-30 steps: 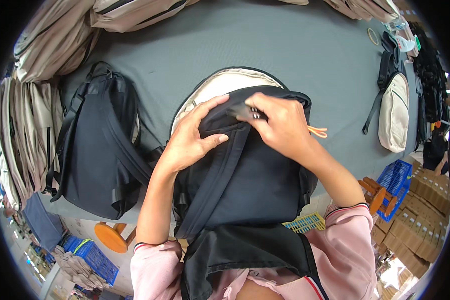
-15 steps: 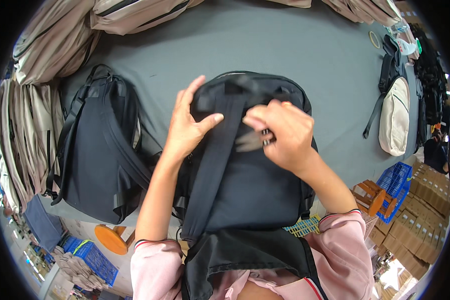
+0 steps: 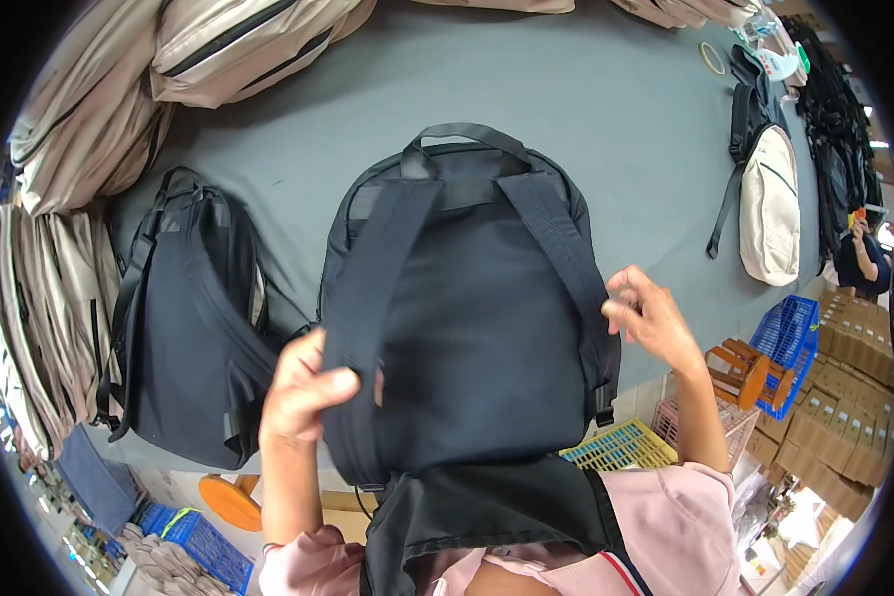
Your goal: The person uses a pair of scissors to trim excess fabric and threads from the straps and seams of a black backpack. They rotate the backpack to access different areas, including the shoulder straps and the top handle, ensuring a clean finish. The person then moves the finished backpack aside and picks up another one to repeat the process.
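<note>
A black backpack (image 3: 477,338) lies in front of me, its strap side up and its top handle (image 3: 467,132) pointing away. At its lower left edge, my left hand (image 3: 303,389) grips the left shoulder strap (image 3: 363,328), thumb on top and a bit of finger showing past the strap's inner side. By the right edge, my right hand (image 3: 658,318) is raised with curled fingers beside the right shoulder strap (image 3: 561,238). Blur hides what those fingers hold, if anything. The backpack's bottom meets the black apron (image 3: 497,502) on my front.
Another black backpack (image 3: 194,338) lies to the left on the grey table (image 3: 646,149). Beige bags (image 3: 258,45) are heaped along the far and left edges. At right are a cream bag (image 3: 770,209), a tape roll (image 3: 712,58), wooden stools (image 3: 750,382) and blue crates (image 3: 790,343).
Both hands have left the backpack's upper part: left down to the strap's lower part, right out to the side. The handle now stands up. Metal snips seen in the right hand no longer show.
</note>
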`<state>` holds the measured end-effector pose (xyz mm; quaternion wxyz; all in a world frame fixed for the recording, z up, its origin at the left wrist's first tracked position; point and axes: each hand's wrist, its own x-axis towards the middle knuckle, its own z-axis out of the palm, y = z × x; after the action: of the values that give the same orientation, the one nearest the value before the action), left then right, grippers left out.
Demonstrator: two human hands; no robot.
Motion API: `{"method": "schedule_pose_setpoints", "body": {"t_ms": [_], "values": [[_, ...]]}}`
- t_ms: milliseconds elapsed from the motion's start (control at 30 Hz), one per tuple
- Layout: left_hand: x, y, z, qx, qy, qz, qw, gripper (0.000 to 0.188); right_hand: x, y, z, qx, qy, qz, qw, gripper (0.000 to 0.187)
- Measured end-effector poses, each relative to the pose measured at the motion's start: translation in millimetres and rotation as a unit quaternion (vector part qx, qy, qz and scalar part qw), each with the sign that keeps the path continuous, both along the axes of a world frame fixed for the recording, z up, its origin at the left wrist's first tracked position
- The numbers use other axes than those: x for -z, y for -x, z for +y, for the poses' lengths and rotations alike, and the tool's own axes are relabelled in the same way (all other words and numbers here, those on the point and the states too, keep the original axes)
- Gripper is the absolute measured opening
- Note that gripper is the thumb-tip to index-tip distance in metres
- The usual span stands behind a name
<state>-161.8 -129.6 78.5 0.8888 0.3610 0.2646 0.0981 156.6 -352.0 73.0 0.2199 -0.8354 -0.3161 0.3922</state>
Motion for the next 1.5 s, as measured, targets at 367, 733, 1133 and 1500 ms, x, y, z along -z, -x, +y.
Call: {"method": "schedule_pose_setpoints", "body": {"t_ms": [367,733,1133,1500], "values": [[-1,-85,101,-0.176,0.151,-0.107,0.967,0.027,5,-22,-29,0.163,-0.182,0.384,0.89,0.031],[84,-114,145,-0.115,-0.125,0.179,0.969,0.03,44,-16,132,0.235,-0.266,0.212,0.91,0.021],[47,-109,116,-0.141,-0.022,0.105,0.984,0.022,13,30,120,0.103,-0.391,-0.174,0.898,0.019],[9,-138,63,-0.18,0.014,0.071,0.981,0.031,-20,103,128,-0.073,-0.345,0.032,0.935,0.033]]}}
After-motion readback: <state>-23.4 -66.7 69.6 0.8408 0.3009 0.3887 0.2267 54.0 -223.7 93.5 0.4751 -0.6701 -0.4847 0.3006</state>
